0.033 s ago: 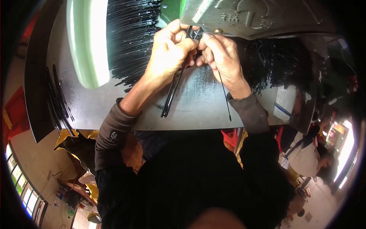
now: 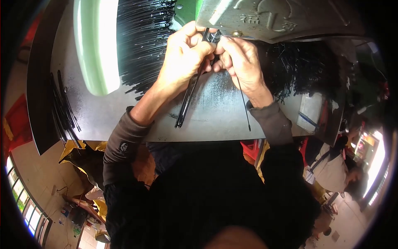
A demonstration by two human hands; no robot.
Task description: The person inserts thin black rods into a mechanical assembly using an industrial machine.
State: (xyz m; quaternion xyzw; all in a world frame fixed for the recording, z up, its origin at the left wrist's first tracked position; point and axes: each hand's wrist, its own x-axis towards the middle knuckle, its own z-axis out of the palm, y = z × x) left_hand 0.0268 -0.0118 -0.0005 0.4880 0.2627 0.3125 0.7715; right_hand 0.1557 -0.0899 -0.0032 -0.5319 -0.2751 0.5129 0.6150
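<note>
At the top centre of the head view, both hands meet under the edge of a grey metal machine cover [image 2: 286, 20]. My left hand [image 2: 182, 56] is closed around a few thin black rods [image 2: 185, 106], whose lower ends slant down over the metal table [image 2: 215, 108]. With thumb and fingers pinched, my right hand [image 2: 242, 62] grips a single thin black rod [image 2: 244, 103] that hangs below the palm and has a thicker tip. A small dark round part [image 2: 213, 36] shows between the fingertips of both hands. Fingers hide where the rods' upper ends sit.
A dense row of black rods [image 2: 143, 50] lies left of my hands, beside a bright white-green lamp [image 2: 97, 50]. A loose bunch of rods [image 2: 64, 108] overhangs the left table edge. Tangled black pieces [image 2: 298, 66] and a pale flat packet [image 2: 309, 112] are at right.
</note>
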